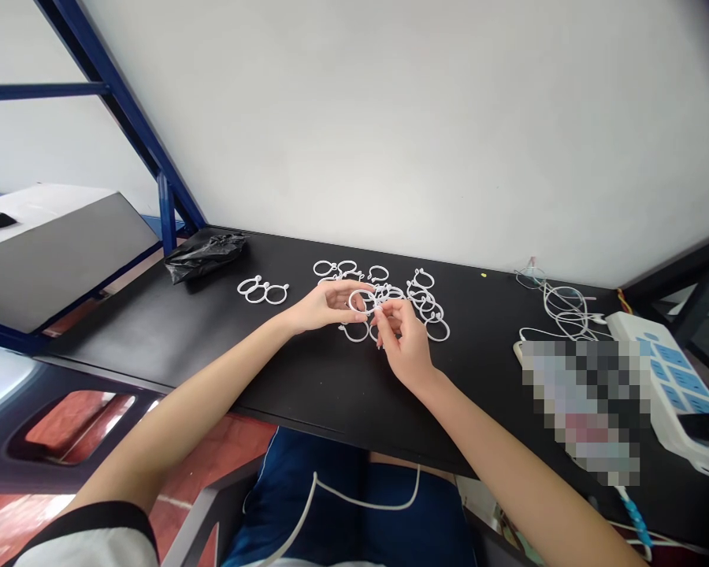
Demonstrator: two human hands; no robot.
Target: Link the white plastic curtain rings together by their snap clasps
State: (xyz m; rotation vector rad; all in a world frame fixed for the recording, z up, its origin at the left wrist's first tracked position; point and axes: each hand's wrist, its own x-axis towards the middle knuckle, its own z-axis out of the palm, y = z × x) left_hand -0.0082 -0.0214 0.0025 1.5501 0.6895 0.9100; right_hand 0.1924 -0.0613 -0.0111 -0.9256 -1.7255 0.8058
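Between my two hands is a white curtain ring (353,302), held up just above the table. My left hand (329,305) grips its left side between thumb and fingers. The fingers of my right hand (402,337) pinch the small eyelet end at the ring's right. Behind and around my hands lies a loose spread of more white rings (424,303), several overlapping. Three rings (256,293) lie in a separate group to the left of my left hand. My fingers hide part of the spread.
A crumpled black plastic bag (208,257) lies at the back left of the black table (324,386). On the right are coiled white cables (564,307), a blurred-out object (588,405) and a white power strip (665,378). A pale wall (390,134) stands behind.
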